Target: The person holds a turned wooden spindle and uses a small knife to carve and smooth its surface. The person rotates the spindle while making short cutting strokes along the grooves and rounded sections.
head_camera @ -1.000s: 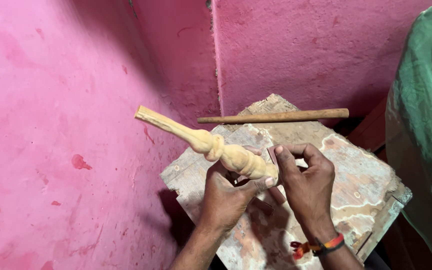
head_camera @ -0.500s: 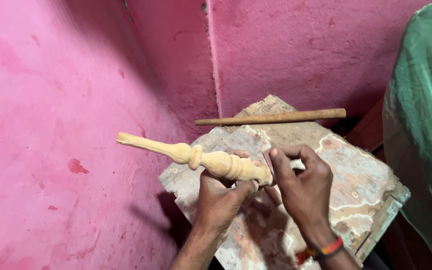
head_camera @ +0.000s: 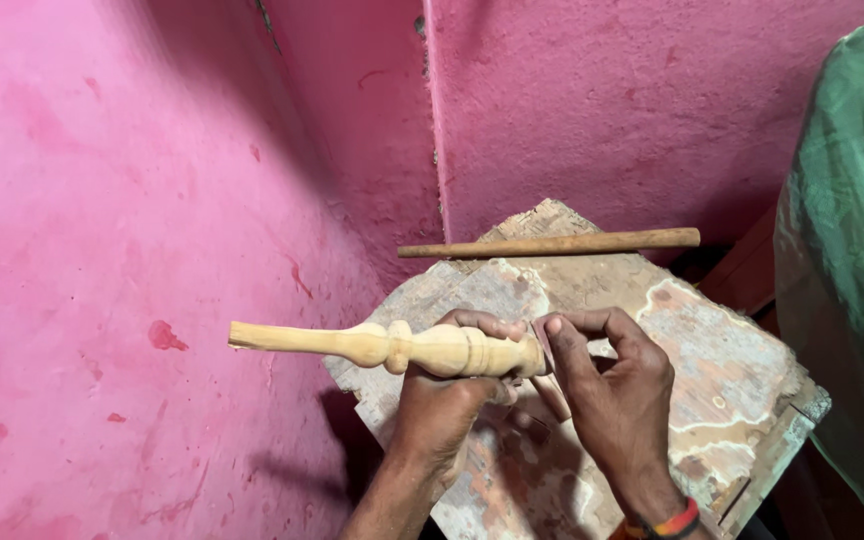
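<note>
A pale turned wooden spindle [head_camera: 372,345] with rounded beads lies level, its thin end pointing left. My left hand [head_camera: 447,395] grips its thick right end from below. Beside it, my right hand [head_camera: 607,385] pinches a small flat piece against the spindle's right end; the piece is mostly hidden by the fingers. Both hands hover over a worn wooden board [head_camera: 712,360].
A plain wooden stick [head_camera: 552,243] lies across the board's far edge. Pink walls close in at the left and behind, meeting in a corner. A green cloth [head_camera: 852,250] hangs at the right edge.
The spindle has swung from tilted up-left to level, its thin end dropping and reaching further left. Both hands kept their grip at its thick end.
</note>
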